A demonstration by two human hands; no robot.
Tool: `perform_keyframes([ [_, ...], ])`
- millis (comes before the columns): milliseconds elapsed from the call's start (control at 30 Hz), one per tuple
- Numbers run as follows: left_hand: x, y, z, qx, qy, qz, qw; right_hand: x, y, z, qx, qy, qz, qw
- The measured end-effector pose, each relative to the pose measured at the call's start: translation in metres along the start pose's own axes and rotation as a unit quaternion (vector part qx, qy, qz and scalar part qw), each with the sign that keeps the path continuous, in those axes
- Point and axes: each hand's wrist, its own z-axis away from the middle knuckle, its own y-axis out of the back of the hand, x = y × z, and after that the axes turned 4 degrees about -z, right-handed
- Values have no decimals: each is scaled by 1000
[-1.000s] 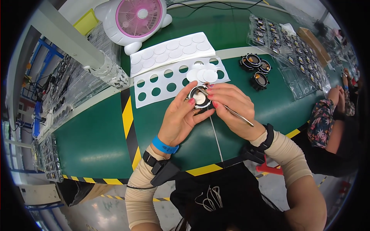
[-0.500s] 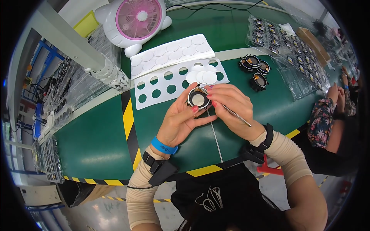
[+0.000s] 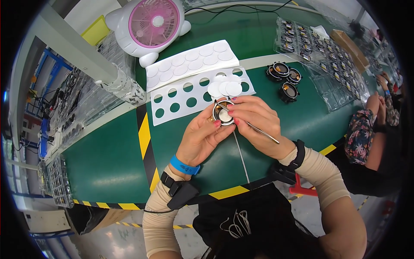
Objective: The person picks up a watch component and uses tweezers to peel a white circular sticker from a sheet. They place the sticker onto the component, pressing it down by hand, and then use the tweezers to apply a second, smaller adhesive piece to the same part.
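My left hand [image 3: 197, 140] holds a round watch case [image 3: 225, 124] by its rim, over the green bench. The case has a silver ring, a dark interior with an orange-brown bit, and a pale disc at its lower part. Closed around slim metal tweezers [image 3: 266, 134], my right hand [image 3: 264, 123] brings their tip over the inside of the case. Its fingertips also touch or nearly touch the case's right edge. Just beyond the hands, several loose white discs [image 3: 233, 89] lie overlapping on a white sheet with round holes [image 3: 166, 119].
Behind lies a sheet of white round stickers [image 3: 185, 60]. Several dark watch cases [image 3: 288, 91] stand to the right, near clear trays of small parts [image 3: 317, 56]. A white and pink fan [image 3: 151, 26] is at the back left, beside a post [image 3: 82, 47]. Another person's sleeve [image 3: 361, 134] shows at right.
The watch case has shifted slightly toward me and tilted a little in my left hand. The tweezers' tip has moved slightly left and nearer, staying over the case.
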Motion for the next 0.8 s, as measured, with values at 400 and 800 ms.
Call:
perform_keyframes([
  [400,-4,8,4,-15,-40,46,998,-9,-5,-4,-43,-29,-29,998],
  [800,-14,15,-1,-60,-52,142,987,-16,-6,5,-93,-121,-32,988],
])
